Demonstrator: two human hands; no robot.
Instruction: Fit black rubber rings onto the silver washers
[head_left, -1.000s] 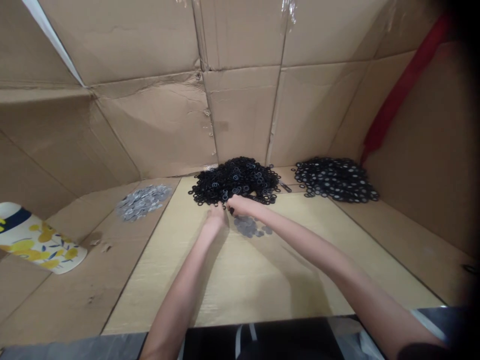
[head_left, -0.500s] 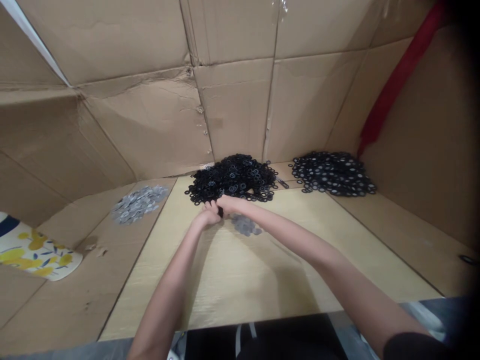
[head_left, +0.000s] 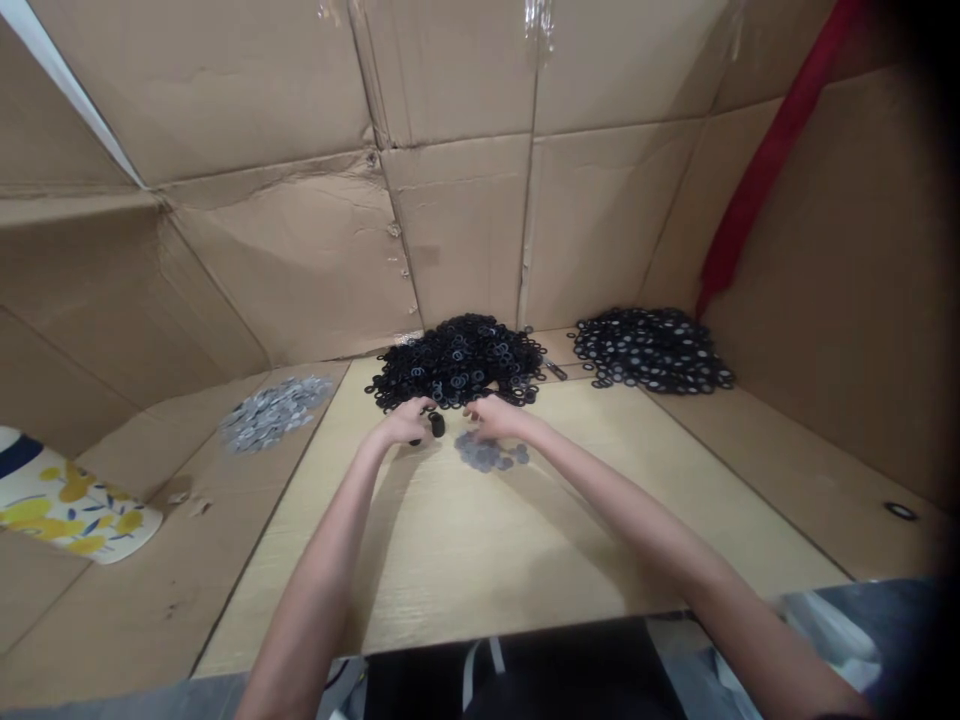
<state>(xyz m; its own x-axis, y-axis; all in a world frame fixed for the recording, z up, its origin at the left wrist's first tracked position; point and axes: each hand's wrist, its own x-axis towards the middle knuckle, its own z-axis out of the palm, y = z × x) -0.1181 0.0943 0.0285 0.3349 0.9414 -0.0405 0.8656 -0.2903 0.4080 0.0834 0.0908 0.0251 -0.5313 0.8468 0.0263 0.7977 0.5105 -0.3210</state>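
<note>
Standing beside left fingers (head_left: 422, 404), black stack (head_left: 438, 426), right fingers (head_left: 474, 408) by gray discs (head_left: 481, 456)

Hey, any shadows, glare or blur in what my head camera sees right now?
In the head view, the forearms cast soft shadows on the yellow board; in that same view, clear tape glints up top, grey discs by the right hand look blurred, and the right edge is black.

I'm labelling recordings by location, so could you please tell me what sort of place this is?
Probably a small-parts workstation, perhaps in a workshop: heaped black rings, loose grey discs and cardboard walls behind the yellowish work surface.
</note>
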